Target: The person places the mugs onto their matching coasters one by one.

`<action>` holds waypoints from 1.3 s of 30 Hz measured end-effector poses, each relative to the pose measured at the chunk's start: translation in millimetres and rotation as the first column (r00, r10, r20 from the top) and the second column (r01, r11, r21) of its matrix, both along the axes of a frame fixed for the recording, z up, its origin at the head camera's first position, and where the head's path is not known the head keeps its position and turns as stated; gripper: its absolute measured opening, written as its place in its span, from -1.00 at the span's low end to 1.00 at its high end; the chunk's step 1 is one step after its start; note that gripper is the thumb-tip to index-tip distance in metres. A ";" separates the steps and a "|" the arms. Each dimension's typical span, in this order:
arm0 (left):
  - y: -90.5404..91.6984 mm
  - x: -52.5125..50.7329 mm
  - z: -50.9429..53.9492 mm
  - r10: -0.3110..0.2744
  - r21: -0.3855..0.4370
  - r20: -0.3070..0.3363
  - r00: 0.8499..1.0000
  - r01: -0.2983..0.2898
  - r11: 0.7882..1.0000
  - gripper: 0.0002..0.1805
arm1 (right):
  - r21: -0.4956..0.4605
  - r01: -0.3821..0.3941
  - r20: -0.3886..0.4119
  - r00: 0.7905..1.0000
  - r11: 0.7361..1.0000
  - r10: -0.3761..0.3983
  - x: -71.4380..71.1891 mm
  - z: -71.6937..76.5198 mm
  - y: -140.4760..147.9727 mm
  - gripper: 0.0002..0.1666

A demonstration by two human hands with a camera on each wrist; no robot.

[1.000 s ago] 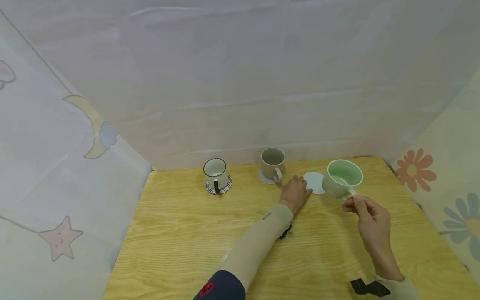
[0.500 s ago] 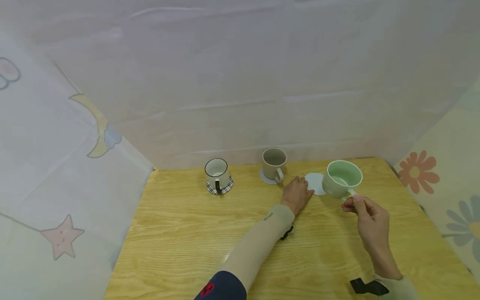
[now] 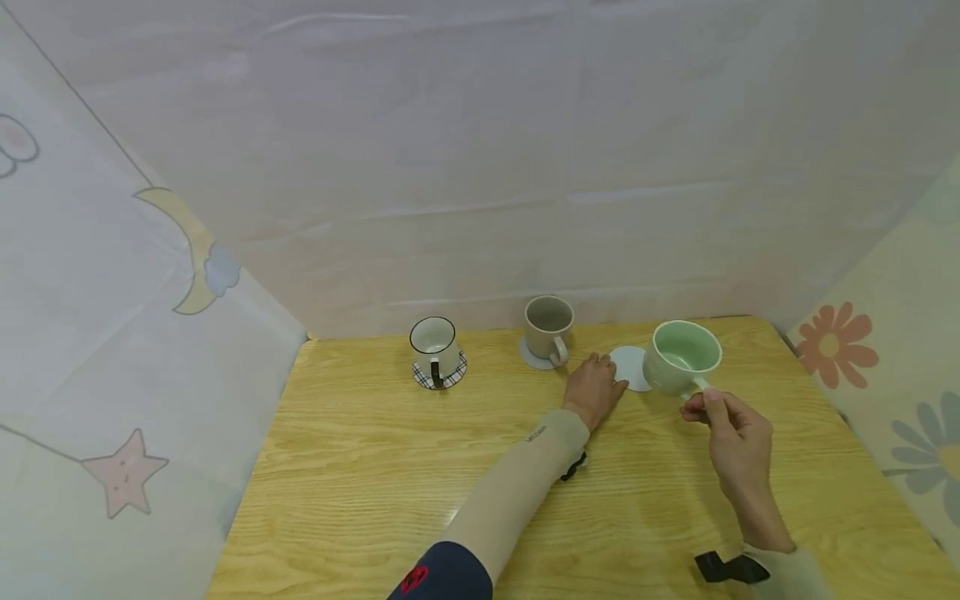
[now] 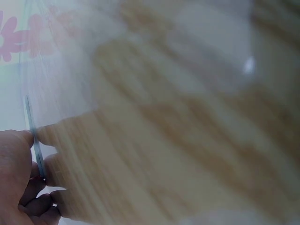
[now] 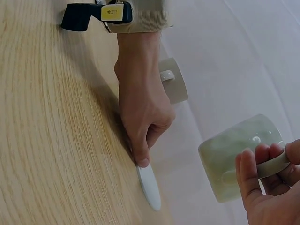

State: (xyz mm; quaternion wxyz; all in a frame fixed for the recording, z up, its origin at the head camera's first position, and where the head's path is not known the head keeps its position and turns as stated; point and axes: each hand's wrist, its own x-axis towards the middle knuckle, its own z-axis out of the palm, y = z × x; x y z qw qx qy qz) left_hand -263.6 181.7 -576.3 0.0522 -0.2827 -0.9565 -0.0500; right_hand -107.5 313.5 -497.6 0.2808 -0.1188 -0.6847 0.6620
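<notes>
My left hand (image 3: 594,390) is low at the table and pinches the near-left edge of a round pale coaster (image 3: 631,367). In the left wrist view the coaster's thin edge (image 4: 35,145) runs between thumb and fingers. My right hand (image 3: 741,442) holds a pale green mug (image 3: 681,367) by its handle, upright, just right of the coaster. The right wrist view shows fingers curled through the mug's handle (image 5: 273,165), with the mug raised above the table. Close behind my left hand stands a grey-beige mug (image 3: 547,329) on another pale coaster (image 3: 534,357).
A white mug (image 3: 435,342) with a black rim and handle stands on a checked coaster (image 3: 453,375) farther left. The wooden table (image 3: 360,483) backs onto a hung white cloth (image 3: 420,167). Patterned cloth walls (image 3: 832,350) close in both sides.
The right hand and green mug have shifted very slightly left. The left hand keeps its hold on the coaster. The head view has tilted a little.
</notes>
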 end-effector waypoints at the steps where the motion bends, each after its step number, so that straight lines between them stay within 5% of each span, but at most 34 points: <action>1: -0.4 0.3 0.5 0.000 -0.002 0.001 1.000 0.000 1.000 -0.50 | -0.003 0.000 0.000 1.000 1.000 0.000 -0.6 -0.4 0.1 -0.55; 39: 1.5 -0.4 -3.0 0.005 -0.003 0.007 1.000 -0.005 1.000 -0.47 | 0.114 0.032 0.054 0.998 0.993 -0.038 -19.6 -14.2 1.0 -0.52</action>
